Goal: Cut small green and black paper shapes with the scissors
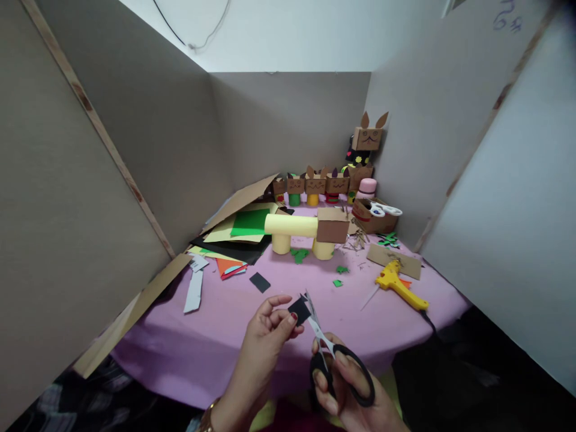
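Between the thumb and fingers of my left hand is a small piece of black paper. My right hand grips the black-handled scissors, fingers through the loops. The scissor blades are parted and their tips lie at the right edge of the black paper. Beyond my hands stands a paper animal figure with a pale yellow tube body, tube legs and a brown box head. Another black paper rectangle lies flat on the table, left of the figure's legs.
A yellow glue gun lies at right near a cardboard strip. Green scraps dot the purple tablecloth. Coloured sheets are stacked at left. Several box-headed figures line the back; white scissors rest on a cardboard box.
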Available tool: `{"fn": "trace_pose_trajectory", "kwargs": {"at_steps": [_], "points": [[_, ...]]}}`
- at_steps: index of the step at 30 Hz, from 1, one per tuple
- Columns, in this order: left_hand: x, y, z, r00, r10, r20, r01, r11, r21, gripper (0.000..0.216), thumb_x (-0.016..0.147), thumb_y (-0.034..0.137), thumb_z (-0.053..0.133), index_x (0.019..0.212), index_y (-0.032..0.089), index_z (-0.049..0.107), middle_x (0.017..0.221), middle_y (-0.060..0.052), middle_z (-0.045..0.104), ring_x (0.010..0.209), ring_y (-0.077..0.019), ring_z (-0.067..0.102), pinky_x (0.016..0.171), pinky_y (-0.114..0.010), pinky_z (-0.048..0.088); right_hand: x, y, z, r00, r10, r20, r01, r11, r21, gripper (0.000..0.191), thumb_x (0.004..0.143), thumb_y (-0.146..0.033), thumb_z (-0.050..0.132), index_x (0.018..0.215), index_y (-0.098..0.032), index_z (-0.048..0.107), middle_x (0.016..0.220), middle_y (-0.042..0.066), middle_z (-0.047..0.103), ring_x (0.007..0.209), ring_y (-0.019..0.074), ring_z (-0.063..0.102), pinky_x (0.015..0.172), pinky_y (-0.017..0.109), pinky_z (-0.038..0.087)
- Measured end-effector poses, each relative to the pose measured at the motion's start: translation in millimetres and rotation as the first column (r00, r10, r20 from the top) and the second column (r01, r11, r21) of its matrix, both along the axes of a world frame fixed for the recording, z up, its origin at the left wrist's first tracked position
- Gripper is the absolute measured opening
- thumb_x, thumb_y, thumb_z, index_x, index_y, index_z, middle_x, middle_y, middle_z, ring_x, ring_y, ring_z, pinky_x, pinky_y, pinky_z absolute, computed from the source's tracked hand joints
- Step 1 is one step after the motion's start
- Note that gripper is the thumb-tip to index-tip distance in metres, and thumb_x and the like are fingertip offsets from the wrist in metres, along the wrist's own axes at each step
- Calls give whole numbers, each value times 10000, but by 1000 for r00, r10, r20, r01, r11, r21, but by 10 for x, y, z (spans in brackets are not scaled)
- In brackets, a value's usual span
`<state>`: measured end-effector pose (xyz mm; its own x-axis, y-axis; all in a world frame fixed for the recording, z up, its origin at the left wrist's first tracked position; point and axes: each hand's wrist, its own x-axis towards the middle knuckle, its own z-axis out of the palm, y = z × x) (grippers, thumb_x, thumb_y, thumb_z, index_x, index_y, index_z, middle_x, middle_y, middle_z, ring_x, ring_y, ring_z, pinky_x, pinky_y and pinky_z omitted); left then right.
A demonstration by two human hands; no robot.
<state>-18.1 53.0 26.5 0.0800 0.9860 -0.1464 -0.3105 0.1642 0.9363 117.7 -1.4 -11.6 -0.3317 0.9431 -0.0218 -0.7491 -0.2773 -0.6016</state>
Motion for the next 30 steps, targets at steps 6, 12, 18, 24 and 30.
{"fn": "trace_pose_trajectory", "kwargs": {"at_steps": [6, 12, 18, 24, 30], "points": [[2, 6, -11, 1000, 11, 3, -11, 1000, 14, 340, 665, 224, 721, 957, 174, 553, 579, 78, 581, 569, -88, 609, 638, -199, 474, -5, 3, 30, 999, -24, 28, 24, 1000, 19, 305, 734, -413, 699, 869, -152, 617, 600, -12, 552, 430, 38, 377, 429, 170, 241], [-4, 27, -48, 1000, 1, 24, -1, 1000, 7, 341, 660, 225, 731, 947, 178, 553, 596, 70, 606, 568, -86, 610, 628, -192, 466, 4, 11, -10, 998, -32, 53, 32, 999, 3, 324, 718, -412, 715, 869, -144, 615, 580, -16, 537, 409, 31, 347, 403, 165, 204], [-3, 31, -53, 1000, 4, 28, -4, 1000, 4, 346, 637, 233, 749, 925, 176, 567, 596, 63, 614, 561, -89, 611, 624, -198, 469, 8, 6, 9, 999, -9, 43, 11, 999, -45, 359, 700, -435, 725, 878, -147, 605, 584, -16, 553, 396, 20, 370, 404, 158, 210], [0, 19, -46, 999, -7, 31, 7, 1000, -1, 352, 625, 252, 757, 910, 168, 569, 582, 57, 615, 559, -99, 619, 612, -203, 473, -2, 13, 21, 999, -39, 39, 40, 998, -40, 336, 710, -423, 720, 857, -135, 625, 580, -7, 551, 406, 20, 369, 401, 151, 227], [-8, 31, -102, 999, -18, 38, 18, 1000, 1, 345, 631, 245, 756, 907, 171, 562, 582, 61, 615, 547, -86, 614, 604, -187, 470, 21, 4, 16, 995, -88, 35, 92, 990, -111, 296, 672, -360, 766, 822, -138, 642, 604, -1, 538, 435, 29, 359, 381, 137, 220]]}}
